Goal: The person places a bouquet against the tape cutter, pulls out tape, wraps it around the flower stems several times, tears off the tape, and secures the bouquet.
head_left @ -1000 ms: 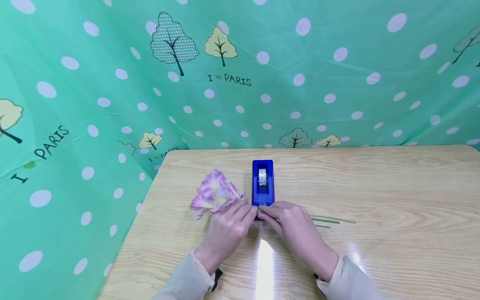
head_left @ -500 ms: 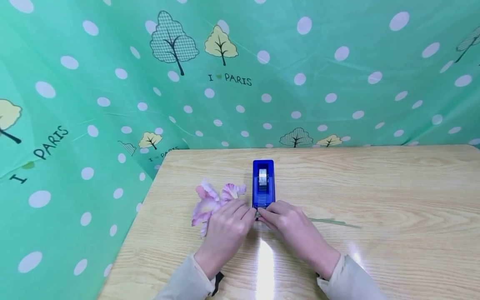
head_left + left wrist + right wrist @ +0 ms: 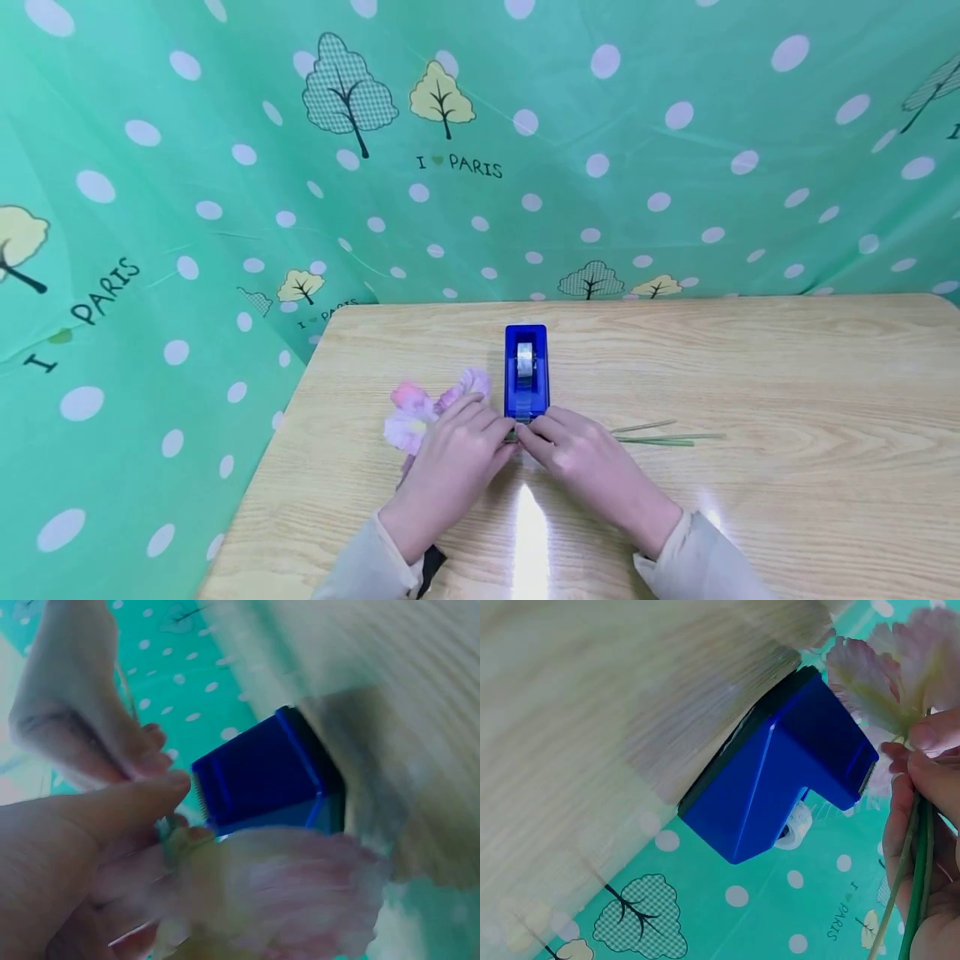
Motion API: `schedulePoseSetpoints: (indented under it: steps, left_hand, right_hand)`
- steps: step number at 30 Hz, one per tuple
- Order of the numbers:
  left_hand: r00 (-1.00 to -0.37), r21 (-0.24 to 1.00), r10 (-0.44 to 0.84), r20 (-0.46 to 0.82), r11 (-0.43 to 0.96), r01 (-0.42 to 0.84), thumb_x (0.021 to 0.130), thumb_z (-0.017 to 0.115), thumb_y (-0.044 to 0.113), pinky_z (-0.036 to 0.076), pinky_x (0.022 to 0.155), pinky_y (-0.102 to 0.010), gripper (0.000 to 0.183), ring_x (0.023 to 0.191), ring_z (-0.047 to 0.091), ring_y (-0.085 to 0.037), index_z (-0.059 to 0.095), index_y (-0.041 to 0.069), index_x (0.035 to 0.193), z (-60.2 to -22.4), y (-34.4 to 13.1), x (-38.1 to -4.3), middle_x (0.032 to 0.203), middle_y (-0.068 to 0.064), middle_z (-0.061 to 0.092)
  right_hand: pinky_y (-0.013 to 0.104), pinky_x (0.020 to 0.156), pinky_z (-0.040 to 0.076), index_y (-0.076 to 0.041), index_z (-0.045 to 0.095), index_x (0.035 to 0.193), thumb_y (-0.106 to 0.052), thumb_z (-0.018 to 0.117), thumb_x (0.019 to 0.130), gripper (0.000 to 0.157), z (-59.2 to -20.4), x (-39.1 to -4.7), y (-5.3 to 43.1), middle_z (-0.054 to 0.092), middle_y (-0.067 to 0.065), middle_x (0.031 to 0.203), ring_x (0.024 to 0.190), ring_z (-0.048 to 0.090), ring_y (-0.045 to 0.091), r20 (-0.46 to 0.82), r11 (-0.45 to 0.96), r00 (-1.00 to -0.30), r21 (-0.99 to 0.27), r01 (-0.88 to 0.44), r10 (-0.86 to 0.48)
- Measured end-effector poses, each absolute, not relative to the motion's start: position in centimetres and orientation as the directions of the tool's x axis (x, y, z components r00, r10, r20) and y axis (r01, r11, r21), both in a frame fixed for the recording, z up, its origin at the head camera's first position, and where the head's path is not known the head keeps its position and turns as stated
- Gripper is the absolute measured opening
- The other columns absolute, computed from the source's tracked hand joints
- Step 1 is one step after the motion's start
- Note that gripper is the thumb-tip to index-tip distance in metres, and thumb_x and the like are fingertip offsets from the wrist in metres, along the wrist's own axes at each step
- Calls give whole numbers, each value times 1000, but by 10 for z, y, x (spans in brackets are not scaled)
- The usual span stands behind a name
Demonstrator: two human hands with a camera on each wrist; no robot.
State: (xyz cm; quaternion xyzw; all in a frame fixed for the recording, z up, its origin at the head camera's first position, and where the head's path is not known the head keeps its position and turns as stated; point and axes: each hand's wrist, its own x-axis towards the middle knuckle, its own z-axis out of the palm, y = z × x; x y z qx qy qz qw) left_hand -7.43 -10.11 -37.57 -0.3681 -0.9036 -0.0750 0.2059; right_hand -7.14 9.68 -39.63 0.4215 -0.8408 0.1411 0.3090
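Note:
My left hand point(image 3: 461, 442) grips a bunch of artificial flowers just below the pink-lilac blooms point(image 3: 411, 418). My right hand point(image 3: 581, 454) pinches the same bunch a little farther along, its fingertips almost meeting the left ones. Thin green stems point(image 3: 660, 439) stick out past the right hand, and in the right wrist view several stems point(image 3: 920, 877) run down between its fingers. Right ahead of both hands is a blue tape dispenser point(image 3: 512, 383) with a roll of clear tape point(image 3: 525, 360). Its toothed cutting edge point(image 3: 868, 778) faces the fingers. The spot where the fingertips meet is partly hidden.
A light wood-grain table point(image 3: 750, 375) carries the dispenser. Behind and to the left hangs a green cloth point(image 3: 600, 208) with white dots and printed trees. A black strap point(image 3: 430, 569) shows at the left cuff.
The blooms have turned and sunk lower beside the left hand, and the stem ends have shifted and spread. Both hands stay close together before the dispenser, with small finger movements.

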Motion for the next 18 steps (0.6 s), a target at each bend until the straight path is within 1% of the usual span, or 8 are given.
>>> schedulePoseSetpoints:
  steps: [4,8,10,13,15,18]
  left_hand:
    - [-659,49,655,369,695,718,88,77,21,40,113,-34,19,99,69,-13,76,10,103,-374,-104,-76,100,1,75]
    - [-657,60,676,334,680,731,91,72,21,40,114,-34,15,97,68,-12,76,13,103,-373,-107,-79,99,3,74]
    - [-647,45,683,339,676,736,91,73,22,40,113,-34,14,95,68,-11,77,14,101,-373,-107,-80,97,4,74]
    - [-620,-1,694,365,666,746,87,77,24,42,111,-35,13,91,69,-10,78,16,97,-375,-107,-82,94,6,75]
    - [-596,-51,707,381,659,750,84,79,25,43,110,-36,13,90,70,-9,78,19,95,-376,-107,-82,92,7,75]
    - [-552,-133,735,394,640,757,82,81,24,45,108,-33,12,87,70,-8,78,19,93,-377,-107,-83,90,8,75]
  right_hand:
    - [23,70,57,-1,75,103,3,75,75,28,-396,-72,97,71,4,90,79,62,13,643,601,-415,89,-794,-644]
    - [23,71,58,-2,76,102,2,77,74,29,-395,-72,97,71,4,90,79,63,13,648,594,-406,90,-799,-644]
    - [24,71,58,-2,76,102,1,76,75,27,-395,-72,97,72,4,90,80,64,13,650,594,-412,76,-801,-638]
    - [24,70,58,-3,77,101,1,76,75,26,-395,-72,98,73,4,90,79,65,14,651,603,-429,55,-796,-626]
    - [24,69,58,-4,77,101,1,76,75,26,-395,-71,97,73,3,90,78,65,13,649,613,-447,38,-789,-616]
    - [25,65,58,-5,77,100,0,78,75,26,-395,-70,97,74,4,89,75,65,14,648,626,-472,9,-780,-598]
